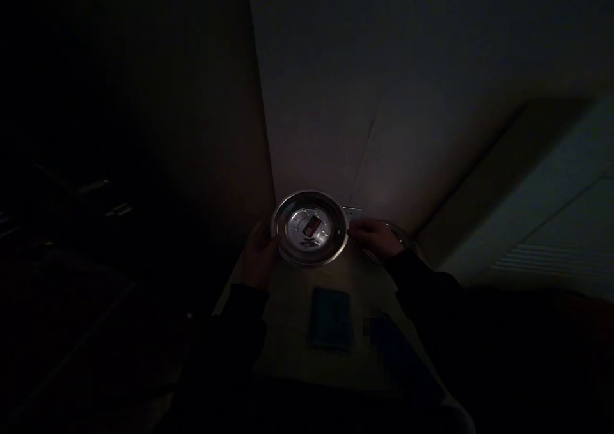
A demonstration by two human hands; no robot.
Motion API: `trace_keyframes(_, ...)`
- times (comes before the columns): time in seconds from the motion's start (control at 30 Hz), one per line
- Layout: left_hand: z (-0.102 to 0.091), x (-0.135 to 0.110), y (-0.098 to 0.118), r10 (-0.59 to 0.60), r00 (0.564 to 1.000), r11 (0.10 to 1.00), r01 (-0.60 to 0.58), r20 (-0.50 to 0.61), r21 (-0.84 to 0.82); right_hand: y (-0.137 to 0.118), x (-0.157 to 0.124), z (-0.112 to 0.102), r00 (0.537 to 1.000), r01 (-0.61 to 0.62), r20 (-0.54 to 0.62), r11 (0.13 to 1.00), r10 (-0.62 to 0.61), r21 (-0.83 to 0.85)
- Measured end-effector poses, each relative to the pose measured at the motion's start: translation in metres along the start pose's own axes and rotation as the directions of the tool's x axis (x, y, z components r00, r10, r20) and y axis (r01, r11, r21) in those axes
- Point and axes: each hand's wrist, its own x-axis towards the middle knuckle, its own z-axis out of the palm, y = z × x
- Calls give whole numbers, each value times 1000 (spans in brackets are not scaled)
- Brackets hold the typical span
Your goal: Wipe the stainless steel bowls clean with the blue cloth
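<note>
A round, shiny metal bowl [330, 247] with a wide rim is held between my two hands over the far end of a small table. Inside it, on the bottom, is a small dark and red label or packet; I cannot tell which. My left hand [259, 255] grips the rim on the left. On the right side, my right hand [377, 237] pinches the rim between thumb and fingers. Another shiny round metal dish [398, 232] lies partly hidden behind my right hand. Nearer to me, a folded teal cloth [330, 319] lies flat on the table.
The room is very dark. Behind the pale tabletop [288, 351] rises a light wall [326, 101] with a socket [352, 213] low on it. A dark blue item [403, 351] lies at the right front. A pale slatted unit [542, 229] stands to the right.
</note>
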Motion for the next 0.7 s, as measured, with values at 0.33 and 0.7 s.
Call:
trace_keyframes(0.33, -3, -38, -7, -106, 992, 992, 101, 69, 80, 41, -82, -21, 978, -200, 70, 979, 197, 32)
trace_keyframes(0.7, -4, -54, -20, -211, 977, 976, 207, 43, 73, 100, -116, -33, 965, -233, 78, 953, 252, -194)
